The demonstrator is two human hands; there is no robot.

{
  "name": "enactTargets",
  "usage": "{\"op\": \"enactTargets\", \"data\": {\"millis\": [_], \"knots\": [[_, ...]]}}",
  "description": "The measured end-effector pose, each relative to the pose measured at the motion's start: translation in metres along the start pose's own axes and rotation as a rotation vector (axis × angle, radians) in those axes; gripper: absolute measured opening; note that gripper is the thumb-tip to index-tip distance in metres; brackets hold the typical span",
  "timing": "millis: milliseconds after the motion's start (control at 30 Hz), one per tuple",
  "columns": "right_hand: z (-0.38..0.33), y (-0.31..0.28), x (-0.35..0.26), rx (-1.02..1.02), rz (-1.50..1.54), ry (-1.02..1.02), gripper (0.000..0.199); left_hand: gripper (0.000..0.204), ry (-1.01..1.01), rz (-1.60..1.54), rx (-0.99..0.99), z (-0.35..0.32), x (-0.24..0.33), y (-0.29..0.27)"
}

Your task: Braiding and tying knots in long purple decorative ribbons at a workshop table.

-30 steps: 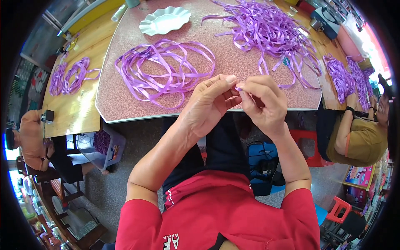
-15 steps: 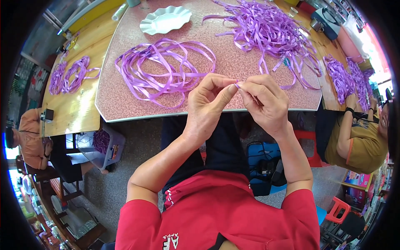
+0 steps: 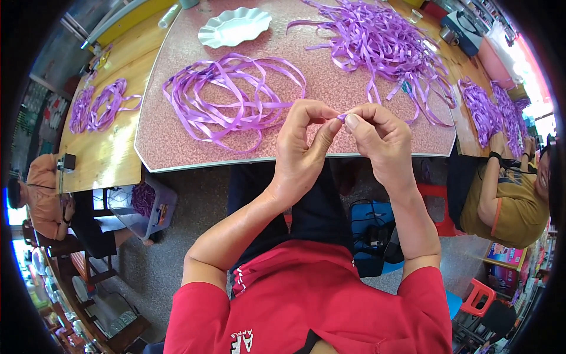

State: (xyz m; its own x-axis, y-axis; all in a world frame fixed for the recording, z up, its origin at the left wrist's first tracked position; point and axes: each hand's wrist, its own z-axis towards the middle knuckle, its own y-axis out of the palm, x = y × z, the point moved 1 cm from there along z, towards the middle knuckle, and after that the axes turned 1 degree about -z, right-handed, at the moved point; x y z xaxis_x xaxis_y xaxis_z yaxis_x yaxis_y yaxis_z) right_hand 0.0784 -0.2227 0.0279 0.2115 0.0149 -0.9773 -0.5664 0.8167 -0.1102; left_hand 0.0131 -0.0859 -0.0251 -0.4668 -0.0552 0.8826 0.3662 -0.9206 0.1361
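Observation:
Between my fingertips a small bit of purple ribbon (image 3: 341, 117) shows, held above the near edge of the pink speckled table. My left hand (image 3: 303, 141) pinches it with thumb and forefinger. From the other side, my right hand (image 3: 383, 138) pinches the same bit, its thumb pressed on top. Behind my left hand lies a loose coil of purple ribbon (image 3: 200, 112), and one strand runs toward that hand. Farther off to the right is a big tangled heap of purple ribbons (image 3: 383, 44). Most of the held piece is hidden by my fingers.
A white scalloped dish (image 3: 234, 28) stands at the far left of the pink table (image 3: 162, 156). Ribbon bundles lie on wooden tables (image 3: 112, 159) at both sides. One person sits left; another, right, has hands on ribbons. A clear bin (image 3: 159, 206) stands on the floor.
Both hands have shifted slightly right. My right thumb has come over the top of the pinched ribbon, and the fingertips have turned about it.

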Motion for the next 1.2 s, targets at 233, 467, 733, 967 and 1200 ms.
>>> {"op": "enactTargets", "data": {"millis": [233, 467, 733, 967, 1200], "knots": [[-0.004, -0.002, 0.008, 0.005, 0.371, 0.146, 0.009, 0.025, 0.505, 0.523, 0.083, 0.011, 0.01, -0.001], [0.003, -0.003, 0.006, 0.034, -0.368, -0.451, 0.005, 0.017, 0.277, 0.459, 0.037, 0.009, 0.017, -0.004], [0.003, -0.008, 0.004, -0.041, -0.331, -0.291, 0.004, 0.011, 0.117, 0.325, -0.022, 0.007, 0.006, -0.006], [0.005, -0.009, -0.004, -0.027, -0.492, -0.399, 0.012, 0.014, -0.219, -0.06, 0.021, 0.006, 0.0, -0.009], [0.004, -0.013, -0.005, 0.016, -0.588, -0.468, 0.016, 0.014, -0.206, -0.023, 0.001, 0.004, 0.002, -0.007]]}}
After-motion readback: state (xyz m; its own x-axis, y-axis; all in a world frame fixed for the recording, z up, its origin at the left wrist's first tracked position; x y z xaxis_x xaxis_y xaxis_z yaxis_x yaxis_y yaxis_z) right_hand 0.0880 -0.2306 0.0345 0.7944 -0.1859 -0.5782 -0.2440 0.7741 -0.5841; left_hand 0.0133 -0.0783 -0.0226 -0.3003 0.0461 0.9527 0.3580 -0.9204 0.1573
